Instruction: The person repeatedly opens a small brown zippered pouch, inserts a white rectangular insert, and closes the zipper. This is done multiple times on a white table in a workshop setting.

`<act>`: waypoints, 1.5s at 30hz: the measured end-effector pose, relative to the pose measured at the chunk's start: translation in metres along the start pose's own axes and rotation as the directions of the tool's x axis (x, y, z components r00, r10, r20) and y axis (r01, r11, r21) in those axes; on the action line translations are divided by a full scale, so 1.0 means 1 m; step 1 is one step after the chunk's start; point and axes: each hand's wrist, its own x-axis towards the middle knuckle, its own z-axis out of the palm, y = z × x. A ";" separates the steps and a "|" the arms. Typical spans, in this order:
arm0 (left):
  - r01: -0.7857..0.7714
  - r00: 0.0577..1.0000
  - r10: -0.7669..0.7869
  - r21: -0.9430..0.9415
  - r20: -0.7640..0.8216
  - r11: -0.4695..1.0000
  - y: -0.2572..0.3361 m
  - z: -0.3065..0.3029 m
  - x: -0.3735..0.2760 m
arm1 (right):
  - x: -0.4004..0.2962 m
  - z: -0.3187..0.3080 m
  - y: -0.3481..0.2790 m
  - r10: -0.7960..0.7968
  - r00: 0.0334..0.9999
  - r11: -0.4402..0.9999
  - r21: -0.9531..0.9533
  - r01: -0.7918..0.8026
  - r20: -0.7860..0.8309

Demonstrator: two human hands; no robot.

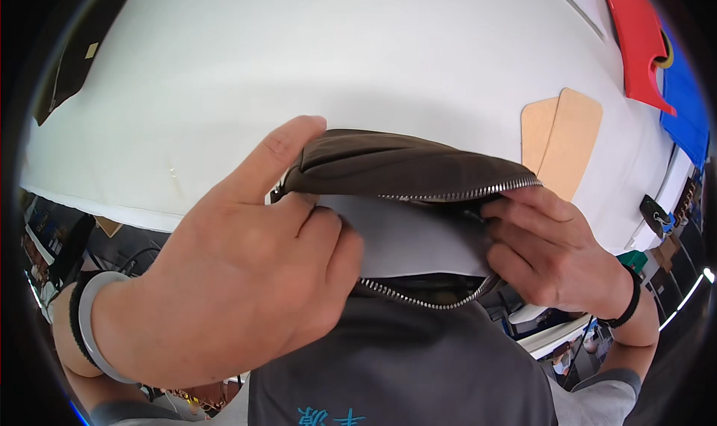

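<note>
A dark brown zippered pouch is held up over the near edge of the table, its mouth gaping towards me. Silver metal zipper teeth line both lips of the opening. Inside stands a flat grey sheet, perhaps a lining or insert. My left hand grips the pouch's left end, thumb on the outside and fingers curled at the opening. At the right end, my right hand pinches the zippered edge, with its other fingers bent by the grey sheet. Those fingertips are partly hidden.
Two tan rounded boards overlap on the white table, right of the pouch. Beyond them lie a red piece, a roll of tape and a blue piece. A dark item with a zipper rests at far left.
</note>
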 end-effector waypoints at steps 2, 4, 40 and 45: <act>0.050 0.995 -0.048 0.023 -0.085 0.998 0.010 0.003 0.002 | 0.003 0.000 -0.001 0.036 0.999 0.999 -0.040 -0.036 -0.004; 0.068 0.991 -0.059 0.072 -0.122 0.995 0.024 0.001 0.003 | 0.001 0.002 -0.007 0.009 1.000 0.999 -0.032 -0.009 0.008; -0.797 0.603 0.734 0.257 0.311 0.546 0.037 0.042 0.041 | 0.010 -0.034 -0.031 -0.090 0.991 0.988 -0.118 0.101 0.095; -0.724 0.676 0.735 0.231 0.053 0.650 0.032 0.065 0.026 | -0.031 -0.049 -0.041 0.113 0.988 0.991 -0.064 -0.120 -0.102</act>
